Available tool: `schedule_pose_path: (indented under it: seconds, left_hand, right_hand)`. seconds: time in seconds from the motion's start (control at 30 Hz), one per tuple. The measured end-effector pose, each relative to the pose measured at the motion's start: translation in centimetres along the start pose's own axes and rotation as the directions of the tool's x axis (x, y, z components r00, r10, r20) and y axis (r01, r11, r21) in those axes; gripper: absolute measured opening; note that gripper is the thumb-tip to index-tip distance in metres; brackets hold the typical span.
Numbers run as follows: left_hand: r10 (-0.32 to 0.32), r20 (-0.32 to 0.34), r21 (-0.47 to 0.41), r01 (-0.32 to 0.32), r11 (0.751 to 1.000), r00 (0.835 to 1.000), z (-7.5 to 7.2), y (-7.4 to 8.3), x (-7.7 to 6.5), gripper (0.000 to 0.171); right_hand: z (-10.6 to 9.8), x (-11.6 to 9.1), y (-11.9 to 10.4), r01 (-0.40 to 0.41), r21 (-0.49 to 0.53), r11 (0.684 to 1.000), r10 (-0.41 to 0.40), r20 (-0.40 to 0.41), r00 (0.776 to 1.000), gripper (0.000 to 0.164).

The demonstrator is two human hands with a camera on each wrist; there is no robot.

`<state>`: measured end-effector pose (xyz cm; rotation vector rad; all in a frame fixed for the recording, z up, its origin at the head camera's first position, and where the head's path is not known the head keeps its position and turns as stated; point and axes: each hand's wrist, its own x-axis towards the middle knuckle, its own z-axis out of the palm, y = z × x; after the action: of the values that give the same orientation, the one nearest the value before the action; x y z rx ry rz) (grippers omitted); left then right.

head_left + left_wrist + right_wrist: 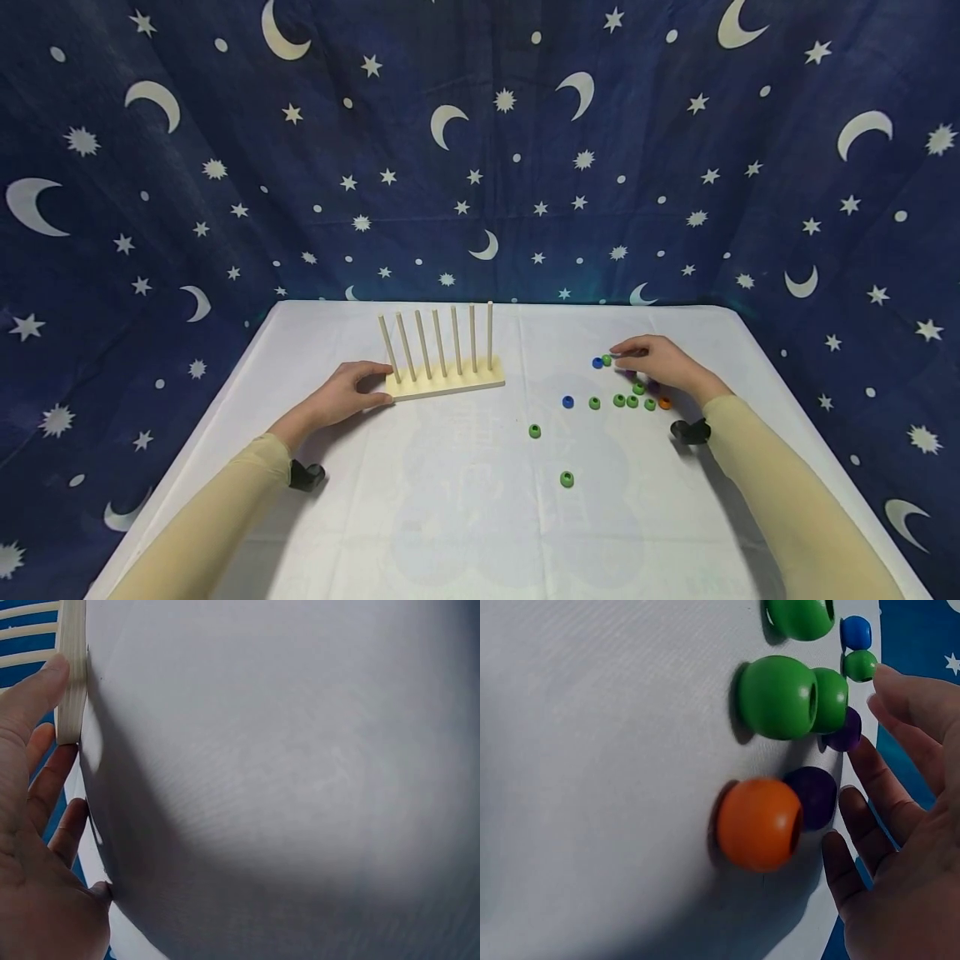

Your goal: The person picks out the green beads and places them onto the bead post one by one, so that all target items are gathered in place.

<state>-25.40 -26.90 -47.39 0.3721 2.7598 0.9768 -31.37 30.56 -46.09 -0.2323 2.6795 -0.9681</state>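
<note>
A pale wooden peg rack [450,383] with several upright bare rods stands left of the table's middle. My left hand [350,393] holds the left end of its base, thumb at the front edge and fingers behind; the left wrist view shows the thumb against the base [72,682]. Over the beads at the right, my right hand [660,364] has its fingers spread and relaxed. Its thumb tip is right by a green bead [861,666], next to a blue bead [856,633]. Purple beads [811,797] lie close under the fingers, partly hidden in the head view.
Several green beads [632,402] and an orange bead [665,403] lie nearer the front. A blue bead [567,402] sits to their left. Two green beads, one [535,431] and another [567,479], lie apart on the white cloth. A starry blue curtain [517,125] surrounds the table.
</note>
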Motion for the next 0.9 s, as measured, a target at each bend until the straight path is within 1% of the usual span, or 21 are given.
schedule_pose_path:
  seconds: [0.1,0.2,0.37,0.63,0.77,0.9]
  left_hand:
    - [0.008,-0.004,-0.001,-0.008,1.000,1.000,0.0,-0.1,0.0,0.063]
    - [0.017,-0.007,0.001,-0.017,1.000,1.000,0.0,-0.2,0.1,0.063]
    - [0.013,-0.004,-0.007,-0.013,1.000,1.000,0.0,-0.3,0.2,0.064]
    - [0.025,-0.016,-0.008,-0.026,1.000,1.000,0.1,-0.3,0.2,0.062]
    - [0.025,-0.016,-0.005,-0.025,1.000,1.000,0.1,-0.3,0.1,0.062]
    - [0.024,-0.019,-0.008,-0.025,1.000,1.000,0.1,-0.3,0.0,0.062]
  right_hand:
    - [0.1,0.2,0.0,0.008,0.008,1.000,-0.008,0.017,1.000,0.044]
    - [0.2,0.6,0.1,0.004,0.010,1.000,-0.004,0.015,1.000,0.043]
    - [0.3,1.0,0.3,-0.001,0.015,1.000,0.001,0.015,1.000,0.044]
    - [0.5,1.1,0.3,0.037,0.004,0.999,-0.037,0.008,0.999,0.039]
    - [0.4,1.2,0.3,0.035,0.001,0.999,-0.035,0.011,0.999,0.036]
    - [0.4,1.2,0.2,0.034,0.014,0.999,-0.034,0.014,0.999,0.036]
